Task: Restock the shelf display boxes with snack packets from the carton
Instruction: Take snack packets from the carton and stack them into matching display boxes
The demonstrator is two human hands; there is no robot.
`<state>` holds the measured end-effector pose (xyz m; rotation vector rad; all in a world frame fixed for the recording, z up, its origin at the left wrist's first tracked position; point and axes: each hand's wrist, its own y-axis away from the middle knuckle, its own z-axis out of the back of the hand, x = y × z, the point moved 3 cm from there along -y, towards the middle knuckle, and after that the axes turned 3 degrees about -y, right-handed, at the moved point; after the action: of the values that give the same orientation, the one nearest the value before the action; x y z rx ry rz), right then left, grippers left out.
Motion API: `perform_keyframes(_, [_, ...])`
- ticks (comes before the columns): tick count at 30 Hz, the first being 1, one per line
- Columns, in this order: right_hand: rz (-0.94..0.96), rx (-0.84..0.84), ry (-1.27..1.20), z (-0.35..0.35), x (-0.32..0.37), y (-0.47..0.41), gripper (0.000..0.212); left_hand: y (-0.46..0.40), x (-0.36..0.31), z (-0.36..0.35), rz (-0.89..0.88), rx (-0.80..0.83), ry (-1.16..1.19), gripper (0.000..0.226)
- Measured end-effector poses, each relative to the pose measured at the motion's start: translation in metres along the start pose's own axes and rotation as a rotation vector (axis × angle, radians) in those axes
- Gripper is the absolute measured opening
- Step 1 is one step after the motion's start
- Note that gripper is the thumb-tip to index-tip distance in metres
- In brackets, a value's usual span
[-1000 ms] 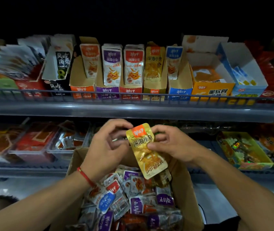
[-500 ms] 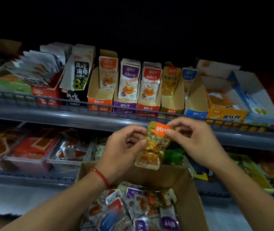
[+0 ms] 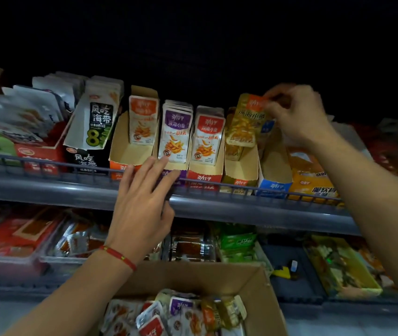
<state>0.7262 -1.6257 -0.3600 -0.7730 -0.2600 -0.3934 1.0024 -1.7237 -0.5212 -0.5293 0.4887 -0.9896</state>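
Upper shelf: front rail runs along whole front edge, barring low entry; reach only from above it. Orange box and gold box: front halves bare, room to drop in. Purple box and red box packed nearly to front. Right hand with gold packet over gold box. Left hand spread across rail before purple box. Carton open-topped, below front edge.

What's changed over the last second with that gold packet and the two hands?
The right hand alone carried the gold packet up from over the carton to the gold display box. The left hand let go and moved up to the shelf rail. The shelf stock stayed as it was.
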Motion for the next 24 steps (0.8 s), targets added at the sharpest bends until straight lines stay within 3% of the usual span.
perform_keyframes(10, [-0.116, 0.148, -0.110, -0.063, -0.031, -0.003, 0.021, -0.004, 0.001, 0.001, 0.022, 0.024, 0.006, 0.073])
perform_keyframes(24, [-0.010, 0.061, 0.216, -0.078, -0.048, -0.022, 0.032, -0.001, 0.002, -0.001, 0.019, 0.013, 0.041, 0.076])
